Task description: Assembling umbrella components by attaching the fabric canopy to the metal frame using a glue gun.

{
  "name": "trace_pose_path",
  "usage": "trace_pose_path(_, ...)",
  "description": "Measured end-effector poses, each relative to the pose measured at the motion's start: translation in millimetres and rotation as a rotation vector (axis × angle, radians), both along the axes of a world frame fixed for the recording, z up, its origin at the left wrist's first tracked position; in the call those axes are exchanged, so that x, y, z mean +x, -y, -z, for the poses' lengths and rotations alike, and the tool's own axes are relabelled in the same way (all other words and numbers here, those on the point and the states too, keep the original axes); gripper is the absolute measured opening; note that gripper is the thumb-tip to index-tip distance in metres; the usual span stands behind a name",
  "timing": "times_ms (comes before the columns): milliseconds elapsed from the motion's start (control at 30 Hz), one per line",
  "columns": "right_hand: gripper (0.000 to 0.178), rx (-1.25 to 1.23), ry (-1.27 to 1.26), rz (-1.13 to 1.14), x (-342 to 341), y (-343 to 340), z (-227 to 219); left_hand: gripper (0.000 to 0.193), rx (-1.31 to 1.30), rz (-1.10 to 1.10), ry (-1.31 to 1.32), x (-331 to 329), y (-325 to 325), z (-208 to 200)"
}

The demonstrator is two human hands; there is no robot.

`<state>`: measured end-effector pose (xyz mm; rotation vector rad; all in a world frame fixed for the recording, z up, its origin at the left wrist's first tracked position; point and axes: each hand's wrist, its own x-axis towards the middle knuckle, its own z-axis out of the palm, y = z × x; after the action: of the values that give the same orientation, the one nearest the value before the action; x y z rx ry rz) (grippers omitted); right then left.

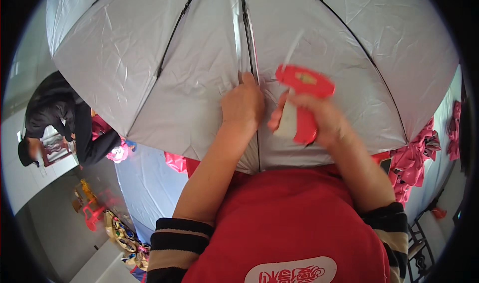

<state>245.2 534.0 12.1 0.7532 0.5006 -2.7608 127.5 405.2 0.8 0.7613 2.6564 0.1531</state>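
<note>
A silver-grey umbrella canopy is spread before me, its inner side and black ribs showing. My left hand is closed at the middle rib, pinching the canopy beside it; the fingertips are partly hidden. In my right hand is a red and white tagging gun, held by its grip. From its front end a thin white strip sticks up, slightly blurred. The gun is just right of the middle rib, over the canopy; whether it touches the cloth I cannot tell.
A person in black bends over at the left. Pink-red folded cloth lies beyond the canopy's right edge. A light blue covered table extends at the left, with a red stool and patterned bundles beyond it.
</note>
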Motion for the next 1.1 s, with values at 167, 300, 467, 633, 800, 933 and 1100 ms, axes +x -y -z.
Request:
trace_pose_path(167,0.02,0.17,0.101,-0.005,43.7,40.5,4.2,0.021,0.237,0.0,-0.047,6.9,11.8,13.5)
trace_pose_path(300,0.021,0.199,0.019,-0.024,46.3,47.5,0.8,0.016,0.593,-0.179,0.127,12.2,24.7,8.3)
trace_pose_path(467,0.022,0.209,0.06,-0.112,41.5,49.3,1.2,0.011,0.861,-0.528,0.608,13.7,34.5,-1.6)
trace_pose_path(633,0.022,0.175,0.072,-0.1,37.1,50.0,-0.5,0.012,0.981,-0.6,0.759,12.7,40.1,-3.5)
trace_pose_path(800,0.022,0.186,0.043,-0.049,32.1,50.3,-0.7,0.015,1.025,-0.599,0.801,18.0,44.5,-5.7)
trace_pose_path(933,0.022,0.232,0.066,0.025,20.7,51.9,-1.6,0.017,1.041,-0.613,0.851,19.7,47.1,-6.2)
trace_pose_path(1100,0.021,0.232,0.11,0.039,12.1,51.8,1.1,0.018,1.06,-0.613,0.84,26.1,51.8,-4.3)
